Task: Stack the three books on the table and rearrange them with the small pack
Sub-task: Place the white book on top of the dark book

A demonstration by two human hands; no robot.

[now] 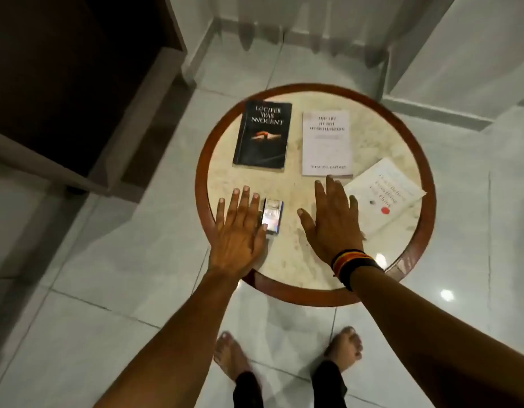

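Note:
Three books lie apart on the round table [299,278]. A black book [262,135] is at the far left, a white book [326,142] sits beside it on the right, and a second white book with a red dot [386,194] lies tilted near the right rim. The small shiny pack [272,216] lies near the front left. My left hand [240,231] rests flat just left of the pack, thumb touching its edge. My right hand [333,219] hovers flat between the pack and the tilted book, fingers spread, holding nothing.
The table has a dark red wooden rim and stands on glossy pale floor tiles. A dark wooden cabinet [63,83] fills the far left. White walls and skirting close the back and right. My bare feet [284,354] stand just in front of the table.

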